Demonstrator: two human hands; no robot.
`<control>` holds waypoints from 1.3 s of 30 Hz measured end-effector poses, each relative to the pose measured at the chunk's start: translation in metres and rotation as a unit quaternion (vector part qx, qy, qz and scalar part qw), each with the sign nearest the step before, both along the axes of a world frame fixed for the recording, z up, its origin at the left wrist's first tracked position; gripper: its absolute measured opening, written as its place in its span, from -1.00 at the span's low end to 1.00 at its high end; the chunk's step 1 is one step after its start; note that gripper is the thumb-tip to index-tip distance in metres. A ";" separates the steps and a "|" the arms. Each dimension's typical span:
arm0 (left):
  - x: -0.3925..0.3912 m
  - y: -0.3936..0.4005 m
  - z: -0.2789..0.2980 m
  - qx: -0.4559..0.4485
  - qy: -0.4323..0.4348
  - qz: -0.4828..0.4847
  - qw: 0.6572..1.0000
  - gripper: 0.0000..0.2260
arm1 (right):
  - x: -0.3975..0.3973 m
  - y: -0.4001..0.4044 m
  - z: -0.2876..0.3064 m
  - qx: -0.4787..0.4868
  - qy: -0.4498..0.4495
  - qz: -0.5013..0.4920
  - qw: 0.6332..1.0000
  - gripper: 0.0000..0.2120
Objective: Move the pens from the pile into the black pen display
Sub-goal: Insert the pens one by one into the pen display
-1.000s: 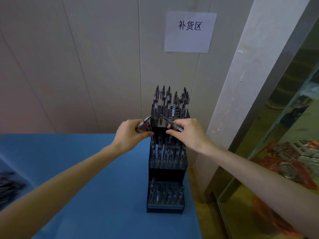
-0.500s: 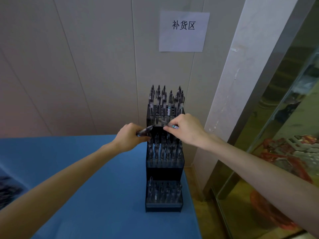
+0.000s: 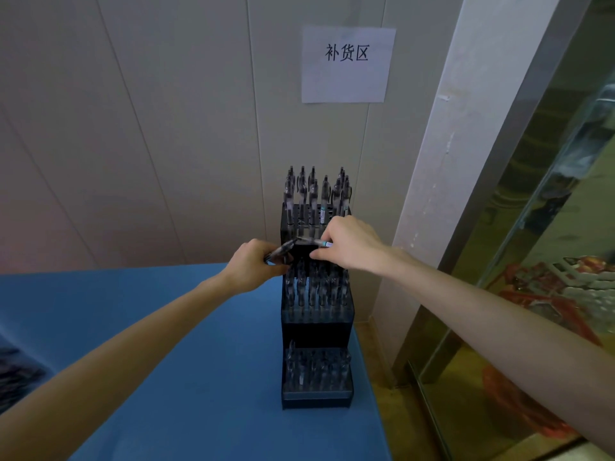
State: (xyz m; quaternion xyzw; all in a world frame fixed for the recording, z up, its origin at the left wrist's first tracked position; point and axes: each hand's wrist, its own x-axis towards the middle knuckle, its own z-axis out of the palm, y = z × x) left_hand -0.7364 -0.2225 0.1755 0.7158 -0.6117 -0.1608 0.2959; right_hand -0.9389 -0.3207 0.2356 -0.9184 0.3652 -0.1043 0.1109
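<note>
So the black pen display (image 3: 316, 324) stands at the right edge of the blue table (image 3: 186, 344), three stepped tiers, with pens already upright in all of them as far as I can tell. Both hands are up in front of the top tier. The right hand (image 3: 352, 244) pinches a clear pen (image 3: 314, 241) that lies nearly flat, long axis running roughly 9 to 3 o'clock, tip end pointing left. The left hand (image 3: 254, 264) has its fingers curled round more dark pens (image 3: 281, 252), slanted up toward 2 o'clock. The top tier's slots sit just past the right hand's fingertips at about 12 o'clock, so that hand is nearer, and my guess is the pen needs tipping upright before it goes in. The pile (image 3: 15, 371) is way off at 8 o'clock, blurry. Behind it all: a pale panelled wall, a paper sign (image 3: 347, 64), and a glass panel (image 3: 545, 261) on the right.
</note>
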 end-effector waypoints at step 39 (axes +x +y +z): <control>-0.029 0.026 0.036 -0.232 0.206 0.037 0.950 -0.90 | -0.028 -0.002 -0.002 0.037 -0.430 0.006 0.902 -0.77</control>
